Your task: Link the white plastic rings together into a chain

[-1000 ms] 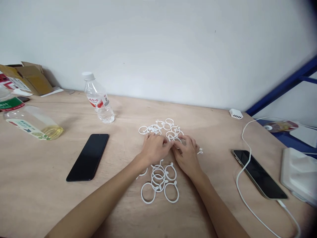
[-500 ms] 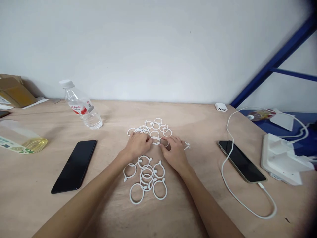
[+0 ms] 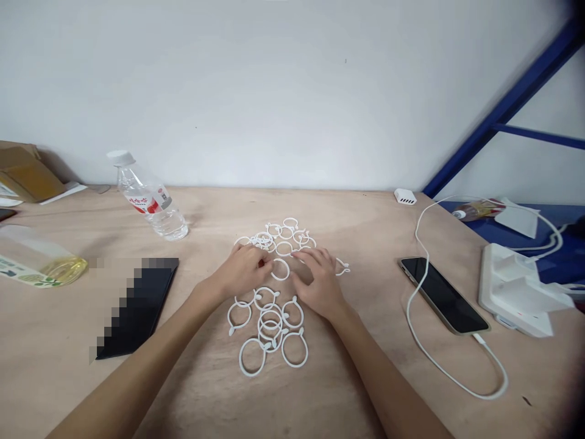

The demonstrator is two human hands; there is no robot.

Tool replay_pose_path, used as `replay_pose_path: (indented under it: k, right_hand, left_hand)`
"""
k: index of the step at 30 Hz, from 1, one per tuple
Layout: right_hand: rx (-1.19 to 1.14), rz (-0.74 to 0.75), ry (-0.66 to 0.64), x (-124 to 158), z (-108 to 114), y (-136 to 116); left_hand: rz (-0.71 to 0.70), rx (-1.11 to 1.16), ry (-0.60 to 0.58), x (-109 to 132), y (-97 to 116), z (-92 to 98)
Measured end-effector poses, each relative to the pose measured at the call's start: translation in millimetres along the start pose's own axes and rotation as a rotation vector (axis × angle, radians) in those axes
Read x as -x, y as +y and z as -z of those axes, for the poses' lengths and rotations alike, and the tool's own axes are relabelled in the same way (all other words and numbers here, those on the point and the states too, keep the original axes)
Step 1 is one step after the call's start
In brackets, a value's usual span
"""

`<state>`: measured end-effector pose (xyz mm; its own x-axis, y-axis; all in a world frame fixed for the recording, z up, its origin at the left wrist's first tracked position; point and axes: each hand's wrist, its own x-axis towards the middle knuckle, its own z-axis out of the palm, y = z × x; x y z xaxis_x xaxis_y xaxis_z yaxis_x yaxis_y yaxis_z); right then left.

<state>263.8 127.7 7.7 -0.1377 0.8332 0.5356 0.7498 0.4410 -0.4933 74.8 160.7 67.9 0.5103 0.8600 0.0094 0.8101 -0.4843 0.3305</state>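
Observation:
My left hand (image 3: 247, 268) is closed, thumb and fingers pinching the left side of a white plastic ring (image 3: 280, 280), much like a curtain ring. To its right, my right hand (image 3: 320, 277) has its thumb and fingers apart, fingertips over the near edge of the far group of white rings (image 3: 284, 242). I cannot tell whether they touch one there. Part of that far group is hidden behind both hands. Nearer to me, between my forearms, lie several more white rings (image 3: 295, 367) with small tabs, some overlapping.
Left of my arms are a dark phone (image 3: 146, 305), partly pixelated, a water bottle (image 3: 155, 204) and a bottle of yellow liquid (image 3: 64, 271). On the right lie a phone (image 3: 448, 299) with a white cable (image 3: 414, 341), a white charging stand (image 3: 516, 292) and a small white charger (image 3: 404, 197).
My left hand has drawn back slightly toward me and left, bringing one ring out of the far group. My right hand's fingers have spread more. The near rings lie as before.

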Motion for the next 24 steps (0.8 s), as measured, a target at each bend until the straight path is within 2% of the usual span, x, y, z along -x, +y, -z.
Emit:
replay_pose_path:
  k: [4,9,13,16,19,21,24]
  right_hand:
    - [-0.121,0.165,-0.066,1.5,1.6,-8.2]
    - [-0.146,0.230,0.034,0.5,-3.6,-13.8]
    - [-0.152,0.266,0.091,0.3,-7.3,-19.9]
    - [-0.174,0.282,0.114,1.1,-9.1,-23.0]
    - [-0.233,0.289,0.085,2.2,-10.6,-24.7]
    - [-0.270,0.286,0.062,2.7,-11.0,-25.6]
    - [-0.301,0.263,0.063,2.9,-10.7,-25.6]
  left_hand:
    - [0.013,0.168,0.039,8.0,4.9,2.6]
    - [0.076,0.406,0.200,15.4,9.5,0.1]
    - [0.126,0.596,0.353,20.8,9.9,-12.2]
    - [0.088,0.749,0.299,23.4,12.2,-23.2]
    - [0.047,0.919,0.240,25.2,16.7,-29.2]
    - [0.032,0.924,0.264,26.7,18.3,-29.8]
    - [0.014,0.754,0.386,29.8,14.1,-29.1]
